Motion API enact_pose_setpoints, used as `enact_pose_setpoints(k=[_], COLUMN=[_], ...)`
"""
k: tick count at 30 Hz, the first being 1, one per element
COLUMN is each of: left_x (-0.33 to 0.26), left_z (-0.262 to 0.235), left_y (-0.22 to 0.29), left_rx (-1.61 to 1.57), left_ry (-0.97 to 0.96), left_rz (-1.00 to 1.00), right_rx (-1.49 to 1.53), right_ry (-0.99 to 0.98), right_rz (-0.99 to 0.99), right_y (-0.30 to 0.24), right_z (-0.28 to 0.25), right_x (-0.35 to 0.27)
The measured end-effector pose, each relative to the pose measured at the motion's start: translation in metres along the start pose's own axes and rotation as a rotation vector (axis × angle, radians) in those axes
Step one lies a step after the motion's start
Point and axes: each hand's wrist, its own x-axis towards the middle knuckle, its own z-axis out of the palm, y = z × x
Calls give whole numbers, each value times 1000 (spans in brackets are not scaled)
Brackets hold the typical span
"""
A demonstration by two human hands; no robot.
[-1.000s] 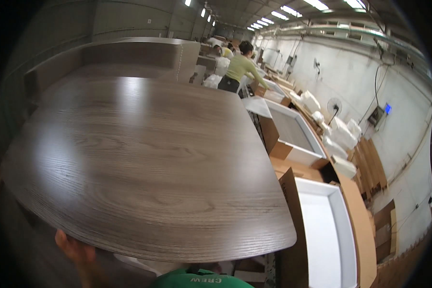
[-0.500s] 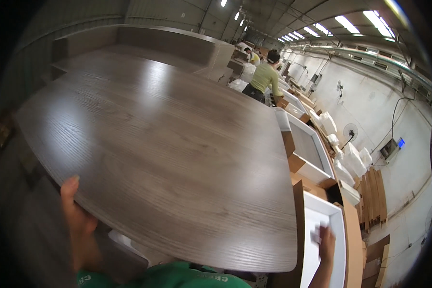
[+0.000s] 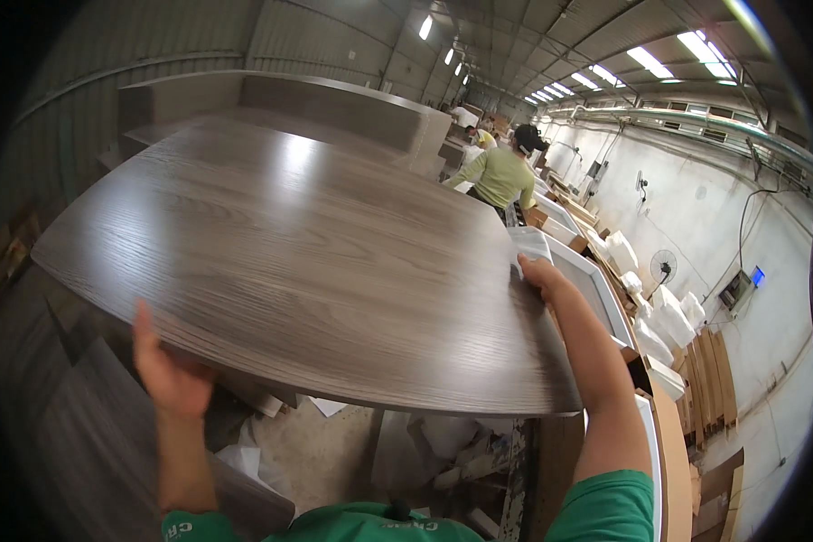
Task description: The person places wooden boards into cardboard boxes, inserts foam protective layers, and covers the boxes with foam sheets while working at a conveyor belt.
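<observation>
A large wood-grain tabletop panel [image 3: 307, 262], grey-brown with rounded corners and a glossy sheen, stretches in front of me. My left hand [image 3: 179, 378] grips its near-left edge, thumb up along the rim and the other fingers hidden underneath. On the right edge, toward the far corner, my right hand [image 3: 542, 275] is closed around the rim, its fingertips partly out of sight. Beside that hand lies a translucent white wrapping sheet [image 3: 527, 242].
White-lined open cartons [image 3: 587, 285] run along the right. Past the panel, a person in a yellow-green top [image 3: 501, 173] stands by the line. Stacked grey boards [image 3: 325, 104] rise at far left. Scraps and plastic [image 3: 415, 447] litter the floor below. Wooden slats [image 3: 709, 384] lean against the right wall.
My right hand has gone from above the white-lined carton up to the panel's right edge. The panel's near edge has moved away from me, exposing floor below. My left hand stays on its edge.
</observation>
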Motion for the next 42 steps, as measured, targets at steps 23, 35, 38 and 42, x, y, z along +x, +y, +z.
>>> enact_pose_setpoints(k=[23,35,38,42], left_x=[-30,-46,-64,-97], left_z=[-4,108,118,141], left_y=[-39,-357,-443,-535], left_rx=[320,178,192,145], left_ry=[-145,-284,-202,-361], left_rz=[-70,-667,-899,-1143], right_rx=[444,443,316,242], right_ry=[296,775,870,903], right_rz=[151,663,813,1027], right_y=[252,592,640,691], right_z=[-50,-193,-202,-193], right_x=[0,-152,-217,-323])
